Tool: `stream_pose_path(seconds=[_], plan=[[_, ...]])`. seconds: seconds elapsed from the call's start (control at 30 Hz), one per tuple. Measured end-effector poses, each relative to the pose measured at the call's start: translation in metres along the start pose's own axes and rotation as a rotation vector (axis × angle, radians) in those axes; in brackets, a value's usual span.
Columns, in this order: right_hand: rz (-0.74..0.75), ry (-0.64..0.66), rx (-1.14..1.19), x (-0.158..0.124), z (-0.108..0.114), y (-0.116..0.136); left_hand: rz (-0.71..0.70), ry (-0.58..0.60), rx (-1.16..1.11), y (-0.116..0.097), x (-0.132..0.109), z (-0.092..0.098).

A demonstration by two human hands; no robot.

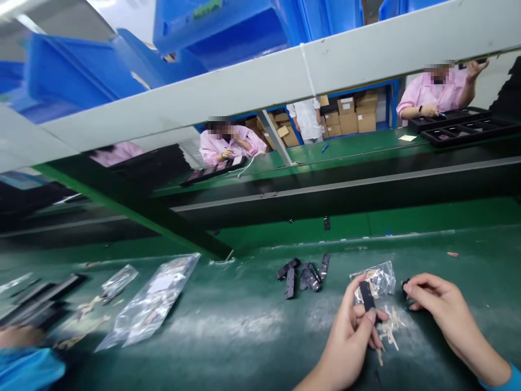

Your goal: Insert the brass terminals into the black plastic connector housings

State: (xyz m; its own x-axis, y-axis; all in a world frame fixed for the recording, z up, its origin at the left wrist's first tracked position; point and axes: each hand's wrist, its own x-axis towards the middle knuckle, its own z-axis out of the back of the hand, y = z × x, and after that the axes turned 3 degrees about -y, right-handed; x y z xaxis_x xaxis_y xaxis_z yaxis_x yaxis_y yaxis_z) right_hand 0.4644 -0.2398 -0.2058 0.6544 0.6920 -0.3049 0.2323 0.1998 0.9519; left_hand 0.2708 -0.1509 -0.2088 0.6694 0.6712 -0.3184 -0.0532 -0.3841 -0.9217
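Note:
My left hand [350, 336] is closed around a black rectangular plastic part [367, 296], with the thumb pressed along its lower end. To its right, my right hand [442, 304] pinches a small dark piece [405, 288] between thumb and fingertips; its exact kind is too small to make out. Behind and below the left hand lie several thin beige strips [391, 326] on the green tabletop. A clear plastic bag [385, 276] with more beige pieces in it sits just beyond the left fingers, partly hidden by them.
Several black plastic parts [290, 282] lie in a loose pile left of my hands. Farther left is a larger clear bag [157, 298]. A co-worker's blue sleeve [30, 366] shows at the lower left. A green post [163, 212] and a shelf with blue bins [228, 32] stand ahead.

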Motion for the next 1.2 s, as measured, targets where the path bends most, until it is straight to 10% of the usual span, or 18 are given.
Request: stream_pose_path(seconds=[1.2], plan=[[-0.015, 0.029, -0.069, -0.022, -0.03, 0.007, 0.142, 0.218, 0.046, -0.001, -0.003, -0.001]])
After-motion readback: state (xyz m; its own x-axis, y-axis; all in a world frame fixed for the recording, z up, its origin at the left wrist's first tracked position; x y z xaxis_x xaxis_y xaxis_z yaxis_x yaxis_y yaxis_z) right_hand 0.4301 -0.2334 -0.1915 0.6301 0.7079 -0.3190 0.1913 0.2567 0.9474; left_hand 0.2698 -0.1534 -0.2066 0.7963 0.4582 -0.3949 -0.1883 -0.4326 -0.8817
